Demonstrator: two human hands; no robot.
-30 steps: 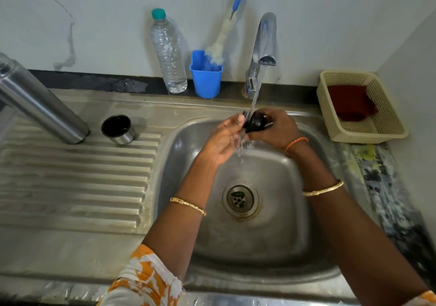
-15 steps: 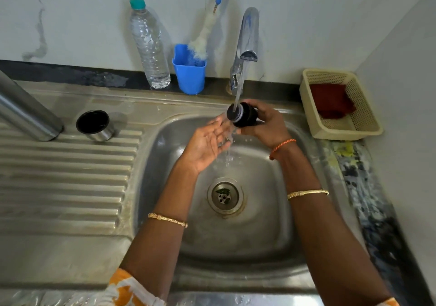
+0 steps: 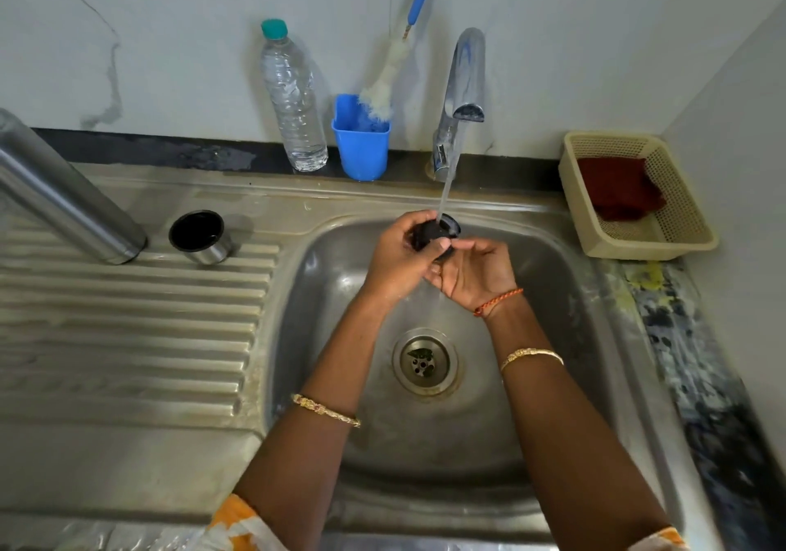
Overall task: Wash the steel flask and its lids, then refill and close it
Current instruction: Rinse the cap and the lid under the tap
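Over the sink [image 3: 595, 380], the small black lid [image 3: 436, 233] sits right under the thin stream from the tap [image 3: 465, 74]. The left hand [image 3: 397, 261] has its fingers and thumb curled round the lid — a firm grip on its side — while the right hand [image 3: 476, 276] lies just beneath with fingers loosely curved, touching the lid's underside but, as far as I can tell, not clamping it.

That lid looks hard, light and wet, so I'd judge it slippery; the ridged rim is the sensible place to take hold, pinched from opposite sides. The steel flask [image 3: 64, 197] lies tilted on the draining board at far left, with its steel cup lid [image 3: 200, 235] standing mouth-up just beside it (dark inside, contents not clear). The flask should be stiff and smooth — best grasped round the middle of the body, and heavier once refilled.

At the back stands a plastic bottle [image 3: 293, 99] partly filled with water, a blue cup [image 3: 361, 146] holding a bottle brush [image 3: 383, 87], and at right a cream basket [image 3: 689, 231] with a red cloth [image 3: 619, 187] in it.
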